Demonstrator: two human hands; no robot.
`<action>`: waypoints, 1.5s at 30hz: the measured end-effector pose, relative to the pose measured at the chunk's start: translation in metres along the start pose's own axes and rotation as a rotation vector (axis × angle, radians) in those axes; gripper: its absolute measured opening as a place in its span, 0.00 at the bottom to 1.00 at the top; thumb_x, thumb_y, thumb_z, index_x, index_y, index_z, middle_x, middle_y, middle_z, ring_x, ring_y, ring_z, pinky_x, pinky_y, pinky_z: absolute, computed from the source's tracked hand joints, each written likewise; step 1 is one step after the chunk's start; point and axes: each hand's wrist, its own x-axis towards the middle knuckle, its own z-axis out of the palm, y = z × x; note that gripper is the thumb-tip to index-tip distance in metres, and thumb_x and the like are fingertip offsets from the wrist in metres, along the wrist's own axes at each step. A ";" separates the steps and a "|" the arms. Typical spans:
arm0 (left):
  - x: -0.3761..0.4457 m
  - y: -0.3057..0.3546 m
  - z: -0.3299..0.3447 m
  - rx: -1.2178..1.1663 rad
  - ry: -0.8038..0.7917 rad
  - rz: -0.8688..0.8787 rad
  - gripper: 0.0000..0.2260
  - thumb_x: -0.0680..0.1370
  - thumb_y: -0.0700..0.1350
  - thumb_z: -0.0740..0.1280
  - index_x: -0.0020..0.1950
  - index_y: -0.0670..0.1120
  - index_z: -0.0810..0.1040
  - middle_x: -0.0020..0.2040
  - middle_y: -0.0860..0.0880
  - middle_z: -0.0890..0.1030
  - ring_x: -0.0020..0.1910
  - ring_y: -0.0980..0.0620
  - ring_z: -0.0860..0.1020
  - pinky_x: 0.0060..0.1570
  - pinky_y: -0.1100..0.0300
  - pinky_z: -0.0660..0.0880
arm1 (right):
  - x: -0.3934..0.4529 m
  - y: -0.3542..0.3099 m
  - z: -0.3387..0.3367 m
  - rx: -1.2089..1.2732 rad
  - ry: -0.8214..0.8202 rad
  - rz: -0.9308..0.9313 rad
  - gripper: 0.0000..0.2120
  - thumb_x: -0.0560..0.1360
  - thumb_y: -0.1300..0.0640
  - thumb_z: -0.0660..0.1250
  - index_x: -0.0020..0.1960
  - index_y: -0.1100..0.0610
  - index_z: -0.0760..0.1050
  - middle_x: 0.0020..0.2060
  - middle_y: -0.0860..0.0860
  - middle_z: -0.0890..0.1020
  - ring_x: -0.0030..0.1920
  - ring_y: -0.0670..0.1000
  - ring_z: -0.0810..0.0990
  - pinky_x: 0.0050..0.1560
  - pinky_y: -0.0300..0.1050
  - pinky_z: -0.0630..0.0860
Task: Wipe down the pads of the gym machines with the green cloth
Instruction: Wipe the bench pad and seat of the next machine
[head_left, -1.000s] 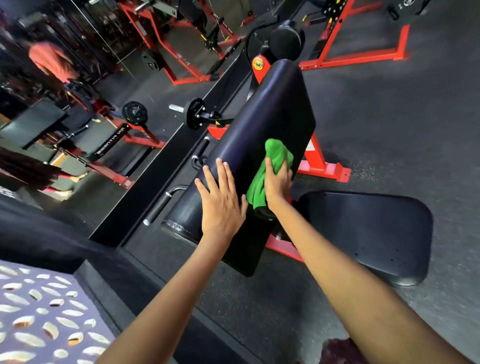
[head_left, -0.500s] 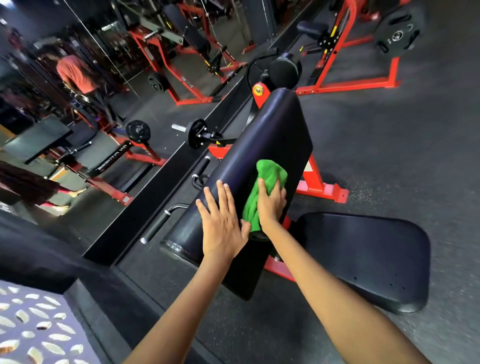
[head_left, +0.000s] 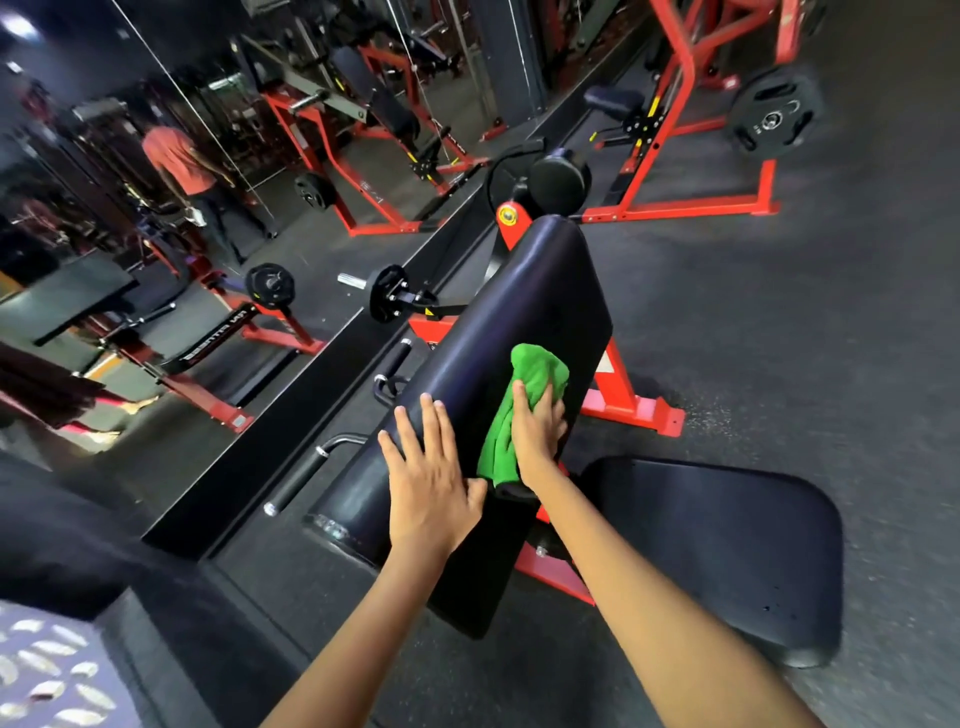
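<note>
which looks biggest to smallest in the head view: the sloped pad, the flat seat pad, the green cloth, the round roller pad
1. sloped pad
2. flat seat pad, nearly as large and nearer the camera, so unsure
3. green cloth
4. round roller pad, farthest away

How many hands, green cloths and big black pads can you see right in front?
Hands: 2, the left hand and the right hand
Green cloth: 1
Big black pads: 2, the sloped pad and the flat seat pad
Total: 5
</note>
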 end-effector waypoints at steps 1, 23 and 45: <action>0.000 -0.001 0.000 0.004 -0.016 0.003 0.43 0.77 0.63 0.52 0.72 0.34 0.32 0.76 0.34 0.42 0.75 0.31 0.47 0.70 0.36 0.51 | -0.009 0.005 0.003 -0.052 -0.005 -0.109 0.29 0.79 0.43 0.58 0.77 0.50 0.55 0.76 0.55 0.57 0.72 0.61 0.58 0.69 0.53 0.58; 0.092 0.002 -0.020 -0.155 -0.081 0.214 0.41 0.76 0.60 0.57 0.77 0.39 0.40 0.78 0.40 0.42 0.77 0.40 0.44 0.75 0.50 0.45 | 0.016 0.054 -0.008 -0.059 -0.082 0.117 0.31 0.79 0.41 0.57 0.77 0.52 0.54 0.73 0.61 0.60 0.72 0.62 0.60 0.72 0.52 0.57; 0.096 0.002 -0.014 -0.205 -0.060 0.201 0.44 0.71 0.66 0.50 0.78 0.41 0.40 0.78 0.43 0.42 0.77 0.42 0.42 0.75 0.51 0.44 | 0.034 -0.009 -0.005 -0.007 0.010 -0.057 0.30 0.79 0.42 0.58 0.77 0.52 0.56 0.73 0.60 0.61 0.70 0.62 0.61 0.68 0.51 0.59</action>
